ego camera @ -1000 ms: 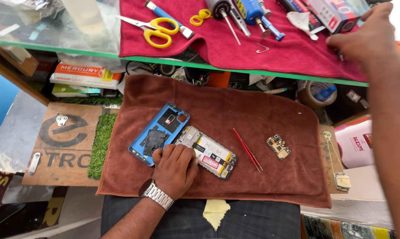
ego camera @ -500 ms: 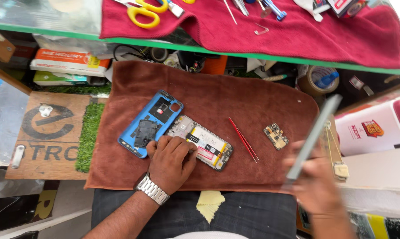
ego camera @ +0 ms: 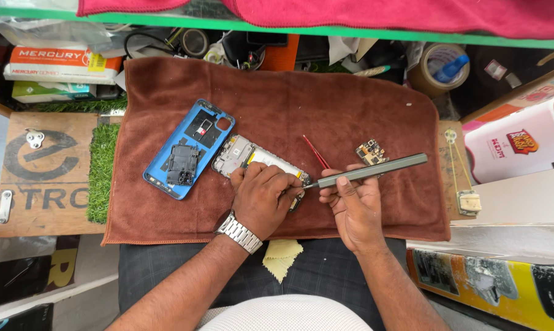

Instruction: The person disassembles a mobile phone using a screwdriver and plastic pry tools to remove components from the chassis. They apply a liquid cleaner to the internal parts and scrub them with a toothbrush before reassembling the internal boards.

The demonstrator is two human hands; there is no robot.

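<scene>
An opened phone body [ego camera: 243,154] lies on a brown towel [ego camera: 289,98], its lower end covered by my left hand [ego camera: 263,197], which presses down on it. A metal watch sits on that wrist. My right hand [ego camera: 353,205] grips a long grey screwdriver [ego camera: 375,170] whose tip points left at the phone's lower edge next to my left fingers. A blue back cover [ego camera: 188,150] lies inside up just left of the phone. Red tweezers [ego camera: 315,153] and a small circuit board [ego camera: 371,151] rest on the towel above my right hand.
A strip of green turf [ego camera: 102,171] and a wooden board [ego camera: 41,175] lie left of the towel. Boxes [ego camera: 59,64], tape rolls [ego camera: 439,67] and cables crowd the shelf behind. A white and pink container [ego camera: 522,144] stands at right. A yellow cloth [ego camera: 281,257] lies on my lap.
My right hand has come down from the upper shelf with the grey screwdriver and set its tip at the phone. My left hand stays on the phone. The view has tilted downward.
</scene>
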